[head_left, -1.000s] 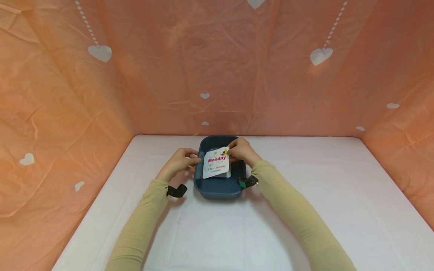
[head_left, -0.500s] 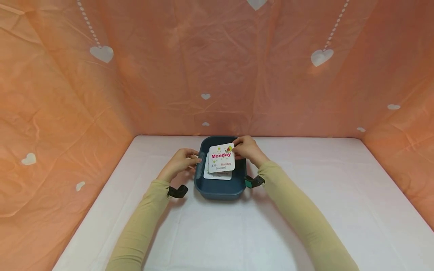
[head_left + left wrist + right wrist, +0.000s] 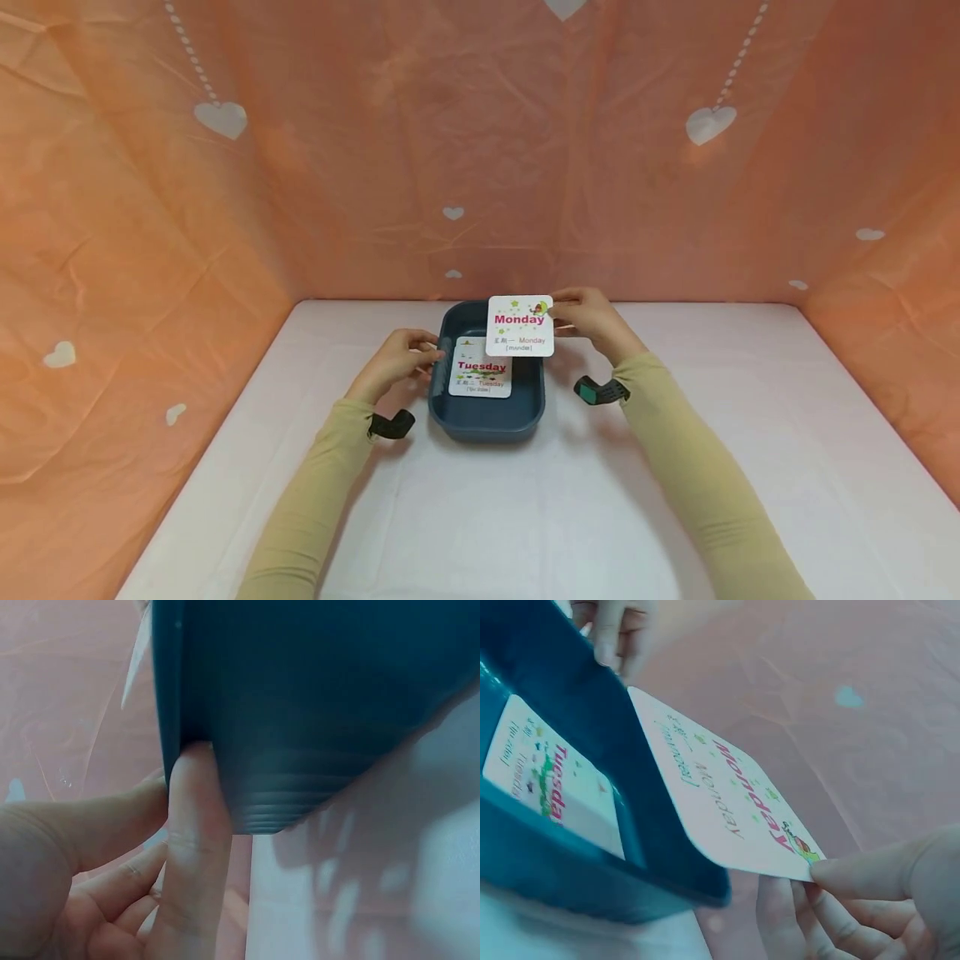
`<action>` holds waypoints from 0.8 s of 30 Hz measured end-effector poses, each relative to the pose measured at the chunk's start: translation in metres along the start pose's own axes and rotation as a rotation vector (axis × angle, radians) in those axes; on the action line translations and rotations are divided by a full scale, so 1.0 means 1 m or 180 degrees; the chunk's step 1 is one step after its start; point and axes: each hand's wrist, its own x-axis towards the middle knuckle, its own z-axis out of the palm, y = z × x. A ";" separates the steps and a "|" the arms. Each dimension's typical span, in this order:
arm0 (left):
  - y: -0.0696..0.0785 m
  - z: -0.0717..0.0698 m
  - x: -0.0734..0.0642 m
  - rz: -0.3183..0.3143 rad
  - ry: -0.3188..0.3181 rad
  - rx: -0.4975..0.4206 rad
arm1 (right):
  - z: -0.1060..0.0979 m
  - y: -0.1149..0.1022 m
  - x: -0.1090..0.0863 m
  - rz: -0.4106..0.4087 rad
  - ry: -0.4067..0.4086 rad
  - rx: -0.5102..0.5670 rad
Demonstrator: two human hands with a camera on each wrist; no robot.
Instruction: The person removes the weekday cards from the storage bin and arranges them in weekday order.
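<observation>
A white flash card printed "Monday" (image 3: 520,327) is pinched at its right edge by my right hand (image 3: 595,318), held above the right side of a dark blue plastic tray (image 3: 487,423). Inside the tray lies a second flash card, printed "Tuesday" (image 3: 481,369). My left hand (image 3: 396,360) grips the tray's left rim, and the left wrist view shows a finger (image 3: 196,832) pressed against the outer wall with the thumb at the rim. In the right wrist view the thumb (image 3: 870,874) lies on the corner of the Monday card (image 3: 724,787).
The tray stands near the back of a table with a white cloth (image 3: 465,517). An orange curtain (image 3: 420,150) with white hearts hangs behind the table and at both sides. Each wrist wears a black band (image 3: 600,390).
My right hand has lifted the Monday card up and to the right, out of the tray, uncovering the Tuesday card. My left hand has stayed at the tray's rim.
</observation>
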 end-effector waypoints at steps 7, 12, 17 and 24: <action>0.000 0.000 0.000 -0.0103 0.0004 -0.0030 | -0.023 0.008 -0.004 -0.0059 0.0081 0.0100; 0.002 -0.002 -0.003 -0.0086 0.0048 -0.0037 | -0.037 0.017 -0.009 -0.0088 0.0104 0.0018; 0.002 -0.002 -0.004 -0.0050 0.0070 -0.0046 | -0.053 0.025 -0.011 -0.0092 0.0135 -0.0020; 0.000 -0.002 -0.002 0.0039 0.0015 -0.0093 | -0.071 0.035 -0.012 -0.0012 0.0181 -0.0153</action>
